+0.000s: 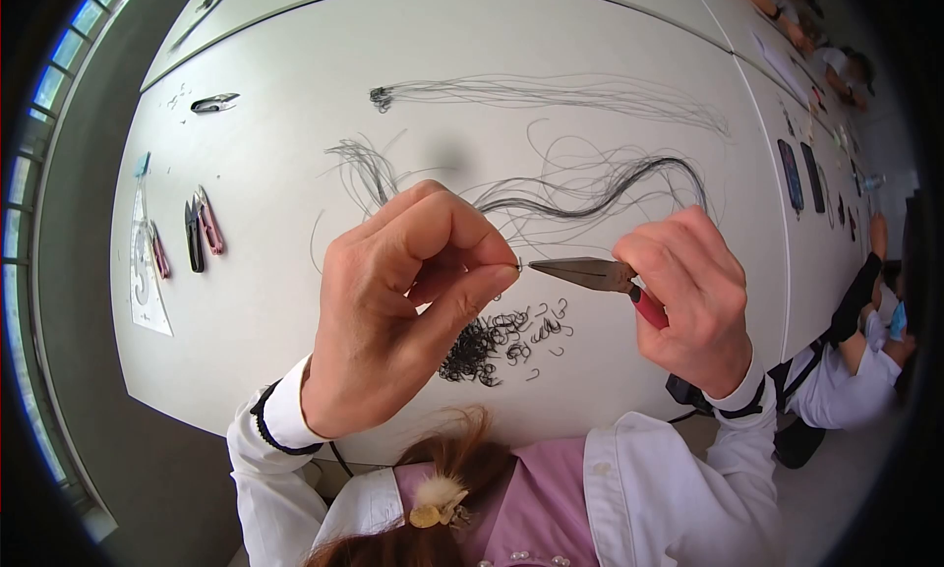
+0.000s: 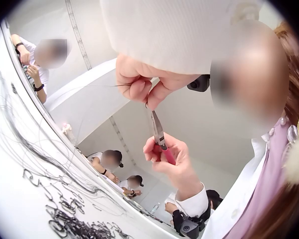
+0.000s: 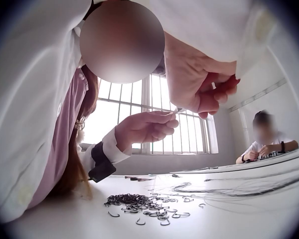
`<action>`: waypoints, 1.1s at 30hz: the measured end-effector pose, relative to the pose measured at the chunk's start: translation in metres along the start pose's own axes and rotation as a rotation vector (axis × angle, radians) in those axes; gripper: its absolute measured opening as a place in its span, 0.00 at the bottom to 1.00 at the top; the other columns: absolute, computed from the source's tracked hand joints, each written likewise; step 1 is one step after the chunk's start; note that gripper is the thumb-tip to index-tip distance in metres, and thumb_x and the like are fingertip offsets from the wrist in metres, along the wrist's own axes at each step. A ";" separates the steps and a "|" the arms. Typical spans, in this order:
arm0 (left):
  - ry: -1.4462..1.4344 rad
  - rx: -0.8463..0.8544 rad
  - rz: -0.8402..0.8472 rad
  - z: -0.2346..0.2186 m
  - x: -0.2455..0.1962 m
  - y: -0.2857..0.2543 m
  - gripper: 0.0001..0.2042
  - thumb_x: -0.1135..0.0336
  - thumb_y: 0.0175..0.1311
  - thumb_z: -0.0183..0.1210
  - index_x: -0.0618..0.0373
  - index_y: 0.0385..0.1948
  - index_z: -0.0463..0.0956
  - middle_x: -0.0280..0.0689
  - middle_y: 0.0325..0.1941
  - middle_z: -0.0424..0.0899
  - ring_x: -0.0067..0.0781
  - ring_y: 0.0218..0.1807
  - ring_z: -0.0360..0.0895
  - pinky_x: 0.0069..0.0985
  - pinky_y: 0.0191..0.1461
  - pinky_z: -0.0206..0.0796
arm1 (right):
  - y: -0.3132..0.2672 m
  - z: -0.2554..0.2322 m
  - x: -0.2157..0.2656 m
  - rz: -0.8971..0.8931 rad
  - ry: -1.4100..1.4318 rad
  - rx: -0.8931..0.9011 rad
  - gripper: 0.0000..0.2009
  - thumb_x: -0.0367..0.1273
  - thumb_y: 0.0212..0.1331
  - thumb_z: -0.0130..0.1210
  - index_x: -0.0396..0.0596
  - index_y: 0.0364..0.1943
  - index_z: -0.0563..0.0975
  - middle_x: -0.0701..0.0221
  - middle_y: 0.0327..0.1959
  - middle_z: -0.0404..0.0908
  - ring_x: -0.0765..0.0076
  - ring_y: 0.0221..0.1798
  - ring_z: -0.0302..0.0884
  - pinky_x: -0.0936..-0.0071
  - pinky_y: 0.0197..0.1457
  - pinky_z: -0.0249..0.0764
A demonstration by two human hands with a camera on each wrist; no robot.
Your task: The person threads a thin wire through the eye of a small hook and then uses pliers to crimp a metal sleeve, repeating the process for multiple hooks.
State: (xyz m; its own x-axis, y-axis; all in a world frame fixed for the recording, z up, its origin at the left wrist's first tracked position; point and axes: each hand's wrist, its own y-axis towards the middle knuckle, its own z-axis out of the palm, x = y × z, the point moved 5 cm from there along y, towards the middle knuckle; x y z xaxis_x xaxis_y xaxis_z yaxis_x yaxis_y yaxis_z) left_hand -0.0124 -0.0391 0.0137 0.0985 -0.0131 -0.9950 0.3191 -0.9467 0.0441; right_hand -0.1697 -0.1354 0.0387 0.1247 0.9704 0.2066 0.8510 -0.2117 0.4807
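Note:
Between the thumb and forefinger of my left hand (image 1: pixel 398 282), a small dark fish hook (image 1: pixel 519 264) is pinched, mostly covered by the fingertips. A thin line (image 2: pixel 102 86) runs out from that hand in the left wrist view. My right hand (image 1: pixel 693 297) grips needle-nose pliers (image 1: pixel 585 272) by their red handles, and the narrow tips point left, right at the hook. Below the hands on the white table (image 1: pixel 265 95) lies a pile of black hooks (image 1: pixel 477 349), with several scattered to its right. Behind the hands, a wavy bundle of dark lines (image 1: pixel 590 205) spreads over the table.
Farther back lies a second bundle of lines (image 1: pixel 511 90) with a dark clump at its left end. On the left are thread snips (image 1: pixel 194 238), another pair of snips (image 1: pixel 214 103) and a clear set square (image 1: pixel 146 272). Other people sit along the tables at right.

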 end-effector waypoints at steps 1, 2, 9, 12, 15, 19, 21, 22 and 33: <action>0.054 -0.004 0.016 0.002 -0.004 0.000 0.05 0.80 0.53 0.58 0.64 0.24 0.70 0.33 0.29 0.70 0.18 0.31 0.66 0.15 0.35 0.60 | -0.001 0.000 0.000 -0.001 -0.025 0.012 0.18 0.15 0.25 0.54 0.41 0.29 0.73 0.69 0.26 0.71 0.64 0.27 0.66 0.72 0.30 0.66; 0.108 -0.010 0.032 0.003 -0.007 0.000 0.05 0.81 0.53 0.58 0.64 0.25 0.70 0.33 0.29 0.70 0.18 0.31 0.67 0.14 0.34 0.61 | -0.001 0.000 -0.001 -0.002 -0.051 0.024 0.18 0.15 0.25 0.54 0.42 0.29 0.73 0.69 0.26 0.71 0.64 0.28 0.66 0.72 0.30 0.66; 0.146 -0.071 0.068 -0.008 -0.001 0.001 0.05 0.83 0.51 0.56 0.65 0.24 0.70 0.34 0.29 0.71 0.18 0.29 0.69 0.15 0.33 0.63 | -0.017 -0.018 -0.028 0.148 -0.121 0.042 0.17 0.13 0.29 0.49 0.40 0.31 0.72 0.65 0.26 0.72 0.59 0.30 0.68 0.70 0.30 0.66; 0.229 -0.057 0.100 -0.012 0.002 0.002 0.04 0.84 0.51 0.56 0.66 0.24 0.70 0.34 0.28 0.72 0.18 0.28 0.70 0.15 0.31 0.64 | -0.038 -0.031 -0.064 0.288 -0.227 0.060 0.17 0.12 0.32 0.47 0.37 0.33 0.71 0.62 0.26 0.71 0.57 0.30 0.68 0.69 0.31 0.66; 0.272 -0.061 0.106 -0.013 0.002 0.002 0.04 0.84 0.51 0.56 0.66 0.24 0.70 0.35 0.27 0.72 0.18 0.27 0.71 0.15 0.30 0.64 | -0.070 -0.048 -0.108 0.422 -0.343 0.022 0.17 0.11 0.35 0.46 0.37 0.35 0.71 0.60 0.28 0.72 0.55 0.31 0.69 0.69 0.33 0.67; 0.255 -0.070 0.140 -0.018 0.002 0.000 0.04 0.84 0.51 0.56 0.67 0.24 0.70 0.35 0.27 0.72 0.19 0.27 0.72 0.16 0.30 0.65 | -0.121 -0.079 -0.164 0.668 -0.467 -0.071 0.15 0.12 0.38 0.47 0.37 0.34 0.70 0.59 0.27 0.73 0.57 0.30 0.73 0.69 0.34 0.69; 0.274 -0.065 0.137 -0.019 0.002 -0.002 0.04 0.84 0.51 0.56 0.67 0.24 0.70 0.36 0.27 0.72 0.20 0.27 0.73 0.16 0.31 0.66 | -0.145 -0.092 -0.189 0.739 -0.516 -0.091 0.14 0.12 0.39 0.47 0.37 0.34 0.70 0.58 0.26 0.73 0.57 0.29 0.75 0.69 0.34 0.70; 0.257 -0.058 0.131 -0.020 0.003 -0.002 0.04 0.84 0.51 0.56 0.66 0.24 0.70 0.36 0.27 0.72 0.20 0.27 0.73 0.16 0.31 0.66 | -0.159 -0.099 -0.203 0.754 -0.516 -0.124 0.14 0.12 0.39 0.47 0.37 0.34 0.71 0.58 0.26 0.74 0.57 0.30 0.76 0.69 0.34 0.70; 0.248 -0.024 0.154 -0.021 0.003 -0.007 0.05 0.84 0.51 0.56 0.66 0.24 0.69 0.36 0.27 0.72 0.21 0.27 0.73 0.17 0.31 0.67 | -0.216 -0.140 -0.254 0.791 -0.697 -0.220 0.10 0.18 0.45 0.47 0.38 0.34 0.72 0.54 0.27 0.77 0.52 0.32 0.78 0.69 0.35 0.70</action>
State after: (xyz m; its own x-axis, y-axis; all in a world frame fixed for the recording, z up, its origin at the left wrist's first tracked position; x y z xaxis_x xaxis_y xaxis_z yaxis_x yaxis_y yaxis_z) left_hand 0.0056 -0.0253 0.0121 0.3739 -0.0745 -0.9245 0.3040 -0.9318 0.1981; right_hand -0.4561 -0.3522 0.0017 0.9219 0.3864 0.0281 0.2994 -0.7568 0.5811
